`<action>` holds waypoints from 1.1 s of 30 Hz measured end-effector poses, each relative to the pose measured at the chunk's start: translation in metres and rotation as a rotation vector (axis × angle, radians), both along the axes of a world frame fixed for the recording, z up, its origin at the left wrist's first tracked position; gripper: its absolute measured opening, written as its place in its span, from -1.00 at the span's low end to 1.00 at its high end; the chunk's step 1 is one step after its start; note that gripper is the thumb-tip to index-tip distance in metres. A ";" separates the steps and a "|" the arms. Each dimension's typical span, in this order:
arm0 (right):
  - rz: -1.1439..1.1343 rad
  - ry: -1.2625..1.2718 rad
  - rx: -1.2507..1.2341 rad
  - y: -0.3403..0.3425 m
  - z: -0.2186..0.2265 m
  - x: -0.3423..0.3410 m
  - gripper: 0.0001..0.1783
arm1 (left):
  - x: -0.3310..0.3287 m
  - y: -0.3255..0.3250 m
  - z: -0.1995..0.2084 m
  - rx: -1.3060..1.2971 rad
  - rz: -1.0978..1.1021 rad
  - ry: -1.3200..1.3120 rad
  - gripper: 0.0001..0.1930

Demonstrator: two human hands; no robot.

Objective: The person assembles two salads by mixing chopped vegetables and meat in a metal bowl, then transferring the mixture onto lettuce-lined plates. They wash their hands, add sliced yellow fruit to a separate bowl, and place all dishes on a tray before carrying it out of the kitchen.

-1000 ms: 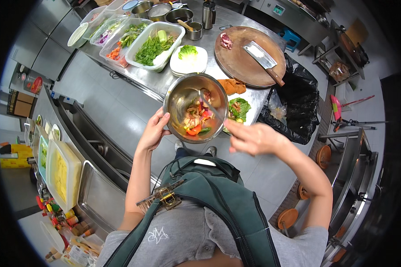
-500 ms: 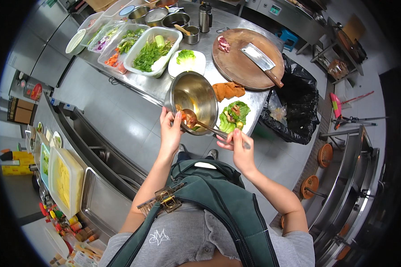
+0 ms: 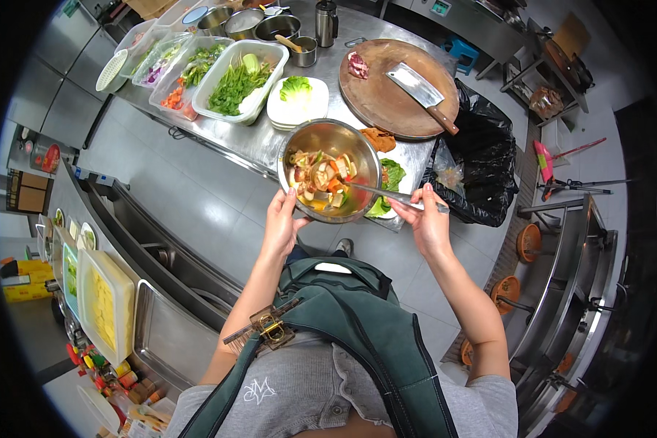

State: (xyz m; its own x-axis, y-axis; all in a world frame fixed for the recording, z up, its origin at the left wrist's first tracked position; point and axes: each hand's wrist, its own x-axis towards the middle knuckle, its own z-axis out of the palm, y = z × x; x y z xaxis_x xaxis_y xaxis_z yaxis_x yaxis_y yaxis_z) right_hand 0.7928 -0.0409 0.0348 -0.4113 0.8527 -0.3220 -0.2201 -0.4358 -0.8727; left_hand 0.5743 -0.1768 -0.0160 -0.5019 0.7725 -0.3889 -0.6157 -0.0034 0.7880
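My left hand [image 3: 279, 220] grips the near left rim of a round steel mixing bowl [image 3: 312, 132]. Inside lies a saucy mix of food pieces [image 3: 320, 179] in brown, orange and white. My right hand [image 3: 429, 219] is closed around the handle of a metal spoon [image 3: 391, 194]; the spoon's head is down among the food. Just right of the bowl, partly covered by it, sit lettuce leaves [image 3: 393, 175] at the steel table's corner. Golden-brown fried food [image 3: 379, 139] shows behind the bowl's far right rim.
A round wooden chopping board [image 3: 387, 120] carries a cleaver [image 3: 418, 86] and a piece of raw meat [image 3: 357, 66]. White plates [image 3: 315, 109] with lettuce and a tub of greens [image 3: 263, 102] stand behind the bowl. A black-lined bin [image 3: 489, 146] adjoins the table's right side.
The bowl has tipped toward level, and the food that was gathered at its near side now spreads over the bottom. My right hand has moved right and up with the spoon.
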 end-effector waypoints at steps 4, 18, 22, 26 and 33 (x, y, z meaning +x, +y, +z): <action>0.003 0.004 0.054 0.012 0.011 0.002 -0.58 | -0.004 0.000 -0.008 0.006 -0.006 -0.020 -0.67; -0.127 -0.040 0.211 0.049 0.022 0.047 -0.57 | -0.026 -0.006 -0.018 -0.042 0.052 0.053 -0.70; -0.208 -0.109 0.262 0.049 -0.004 0.064 -0.56 | -0.036 -0.011 -0.014 -0.039 0.071 0.075 -0.70; -0.267 -0.167 0.298 0.039 -0.043 0.069 -0.59 | -0.037 -0.011 -0.010 -0.028 0.078 0.066 -0.72; -0.159 -0.562 0.717 -0.014 -0.093 0.060 -0.64 | -0.032 -0.012 -0.007 -0.066 0.044 0.014 -0.67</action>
